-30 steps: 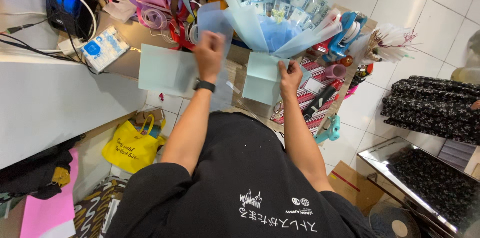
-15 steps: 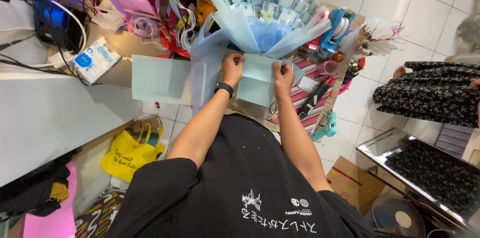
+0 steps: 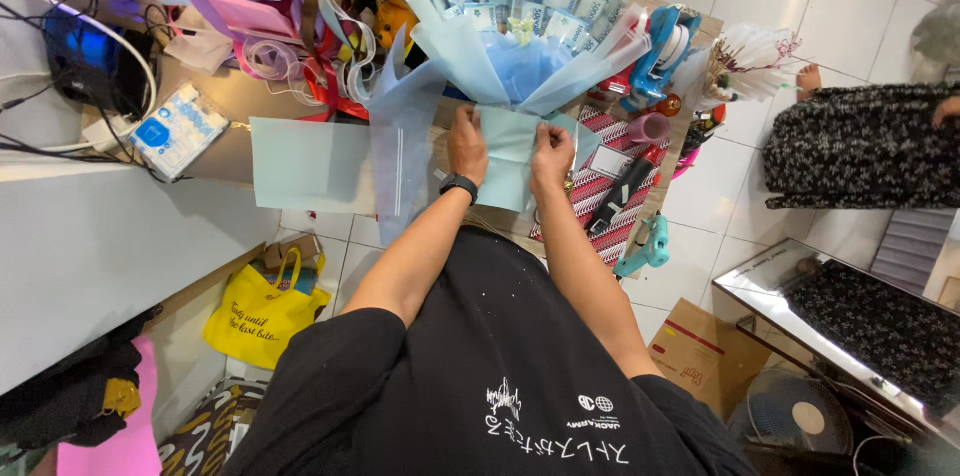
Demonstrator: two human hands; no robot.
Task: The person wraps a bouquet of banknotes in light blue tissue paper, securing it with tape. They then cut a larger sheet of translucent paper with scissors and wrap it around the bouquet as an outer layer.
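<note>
A large bouquet (image 3: 520,6) of folded banknotes wrapped in pale blue paper lies on the cluttered table. My left hand (image 3: 466,144) and my right hand (image 3: 552,154) both pinch a small pale blue sheet of wrapping paper (image 3: 510,158) held against the bouquet's base. A dark watch (image 3: 459,185) sits on my left wrist. Another pale blue sheet (image 3: 305,164) lies flat to the left, overhanging the table's edge.
Ribbons (image 3: 290,16) pile up at the back left beside cables and a tissue pack (image 3: 178,128). A glue gun (image 3: 648,244) hangs at the table's right edge, near a tape dispenser (image 3: 670,46). A yellow bag (image 3: 258,308) sits on the floor; a person's patterned clothing (image 3: 860,146) is at right.
My left hand has moved right from the flat sheet to join the right hand at the bouquet's base. Both hands now press the small blue sheet there.
</note>
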